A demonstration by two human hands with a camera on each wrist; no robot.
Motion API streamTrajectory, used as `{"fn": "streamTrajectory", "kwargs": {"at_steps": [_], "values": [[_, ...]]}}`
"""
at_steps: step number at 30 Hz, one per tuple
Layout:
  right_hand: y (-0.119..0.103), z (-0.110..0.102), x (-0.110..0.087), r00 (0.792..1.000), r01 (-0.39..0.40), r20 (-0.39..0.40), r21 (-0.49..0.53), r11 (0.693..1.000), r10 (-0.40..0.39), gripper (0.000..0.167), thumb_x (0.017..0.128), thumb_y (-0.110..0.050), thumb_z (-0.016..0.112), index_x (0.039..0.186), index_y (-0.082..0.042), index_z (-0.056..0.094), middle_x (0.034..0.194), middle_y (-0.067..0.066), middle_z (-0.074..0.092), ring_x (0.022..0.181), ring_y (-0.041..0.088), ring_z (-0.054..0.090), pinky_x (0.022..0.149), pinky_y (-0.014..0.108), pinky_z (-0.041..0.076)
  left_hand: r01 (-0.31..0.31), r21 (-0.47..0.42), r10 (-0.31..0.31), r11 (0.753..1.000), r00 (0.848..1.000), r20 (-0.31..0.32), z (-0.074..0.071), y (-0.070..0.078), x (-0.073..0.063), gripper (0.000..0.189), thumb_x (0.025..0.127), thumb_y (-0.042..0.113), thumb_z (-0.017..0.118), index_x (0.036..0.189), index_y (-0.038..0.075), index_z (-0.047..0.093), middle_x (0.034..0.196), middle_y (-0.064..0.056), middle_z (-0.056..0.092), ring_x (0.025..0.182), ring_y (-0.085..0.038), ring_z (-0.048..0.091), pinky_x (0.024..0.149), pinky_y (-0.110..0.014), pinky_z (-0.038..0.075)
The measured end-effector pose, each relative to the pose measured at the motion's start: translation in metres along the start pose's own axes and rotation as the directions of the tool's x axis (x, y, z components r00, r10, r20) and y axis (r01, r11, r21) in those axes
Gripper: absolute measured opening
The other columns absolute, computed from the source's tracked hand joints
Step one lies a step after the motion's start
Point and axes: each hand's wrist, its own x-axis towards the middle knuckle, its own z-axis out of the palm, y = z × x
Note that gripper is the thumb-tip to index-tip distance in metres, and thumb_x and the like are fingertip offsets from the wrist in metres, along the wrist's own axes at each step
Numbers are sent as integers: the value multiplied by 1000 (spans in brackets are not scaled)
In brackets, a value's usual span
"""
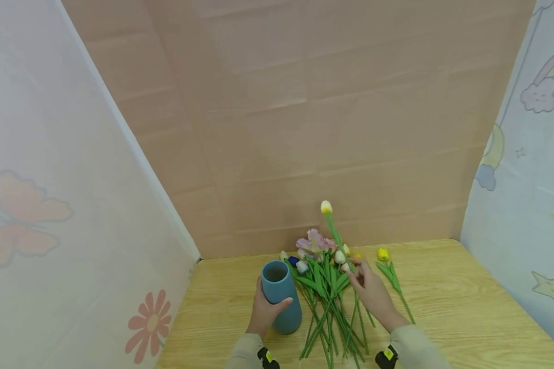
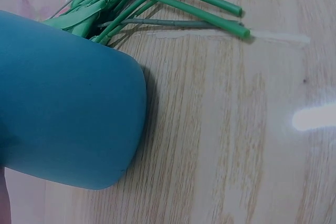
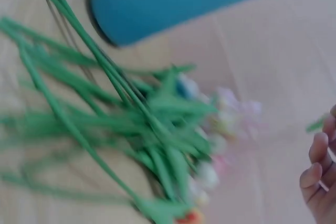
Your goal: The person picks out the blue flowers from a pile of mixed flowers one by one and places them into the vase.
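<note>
Up goes the eye to the white tulip (image 1: 326, 207), its bloom high above the rest, yellow at the base, its green stem slanting down into the right hand (image 1: 373, 293), which pinches it between thumb and fingers! Just left of the flower pile, the left hand (image 1: 264, 311) has the blue vase (image 1: 287, 310) in its grip, thumb across the near side, the round mouth facing up. Between the two hands lies the flower pile (image 1: 329, 283), stems crossing and fanning toward the near edge, white, pink and dark blue blooms bunched at the far end. Out to the right, well apart from the vase, a yellow tulip (image 1: 383, 254) lies alone on the wooden table (image 1: 226, 292). Beige sleeves (image 1: 417, 346) on both arms, dark bands at the wrists; behind it all a creased brown backdrop (image 1: 304, 128), with printed white sheets (image 1: 92, 169) either side.
</note>
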Motion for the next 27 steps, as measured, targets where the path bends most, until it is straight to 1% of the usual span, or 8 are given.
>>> {"fn": "streamTrajectory", "kwargs": {"at_steps": [4,6,8,11,13,16,22,27], "values": [[15,-36,0,983,144,-84,-211,967,-165,38,97,-14,59,133,-7,49,72,-11,51,53,-3,38,45,20,34,-4,-4,4,1000,1000,-3,0,-3,0,88,76,23,84,146,25,30,137,-8,49,124,-32,49,95,-59,43],[26,-54,-1,971,171,-110,-296,940,-211,38,95,-12,61,131,-5,50,73,-10,53,53,-5,40,43,19,33,-10,-5,10,1000,1000,0,0,-3,0,88,76,23,84,146,24,29,137,-9,49,123,-33,50,94,-59,43],[38,-72,-3,972,156,-114,-345,926,-206,37,96,-12,60,131,-4,50,73,-8,54,53,-5,40,42,20,33,-12,0,12,1000,1000,-3,0,-3,-1,90,76,24,84,146,24,29,137,-10,49,123,-34,50,93,-59,44],[63,-90,-9,989,93,-75,-378,921,-130,36,99,-15,55,132,-2,47,73,-5,55,48,-3,37,39,21,32,-17,14,17,1000,1000,-13,-1,-4,-2,90,76,25,83,147,26,28,137,-9,49,123,-35,50,93,-59,44],[81,-96,-16,999,36,-18,-385,922,-46,37,101,-16,51,134,-1,45,72,-4,53,45,-1,34,38,22,31,-8,15,8,1000,1000,-21,-2,-4,-2,90,76,24,83,147,27,28,137,-9,49,123,-35,49,93,-59,43],[107,-98,-28,995,-35,71,-390,920,68,39,101,-15,48,136,1,41,70,-3,52,42,2,31,37,22,30,-8,21,8,1000,1000,-21,-5,-3,-2,90,76,23,83,147,28,28,137,-9,49,124,-36,49,94,-59,43],[146,-87,-46,958,-131,193,-355,926,210,43,99,-11,49,137,5,39,66,-4,48,43,4,33,40,22,31,-15,28,16,999,1000,-21,-7,-1,-2,89,76,27,84,146,29,29,137,-9,49,124,-35,49,93,-59,43],[158,-84,-46,904,-204,281,-378,903,322,44,97,-11,51,135,8,41,72,0,56,54,10,47,50,27,40,-22,28,22,999,1000,-15,-6,-2,-2,90,76,26,84,147,26,28,137,-9,48,124,-36,49,93,-60,43]]}}
